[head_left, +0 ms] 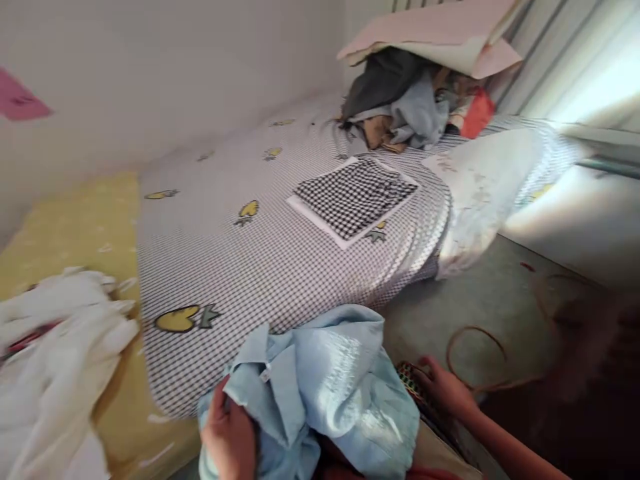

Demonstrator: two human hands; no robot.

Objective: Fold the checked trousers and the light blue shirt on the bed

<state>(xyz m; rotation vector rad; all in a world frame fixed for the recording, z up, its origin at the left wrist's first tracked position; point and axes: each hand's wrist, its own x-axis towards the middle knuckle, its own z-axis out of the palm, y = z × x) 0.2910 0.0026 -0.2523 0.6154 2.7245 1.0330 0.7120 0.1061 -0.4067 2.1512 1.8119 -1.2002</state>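
Observation:
A crumpled light blue shirt [325, 387] lies at the near edge of the bed, its collar turned toward me. My left hand [230, 433] is closed on the shirt's left side near the collar. My right hand [445, 387] sits to the right of the shirt, fingers curled on a multicoloured patterned cloth [413, 381] that pokes out from under it. A folded black-and-white checked garment [355, 197] lies flat farther up the bed.
The bed has a fine-checked sheet with yellow heart prints [235, 260]. A heap of clothes [405, 100] sits at the far corner under pink cardboard. White cloth [55, 347] lies on a yellow sheet at left. A cable loop [475, 353] lies on the grey floor.

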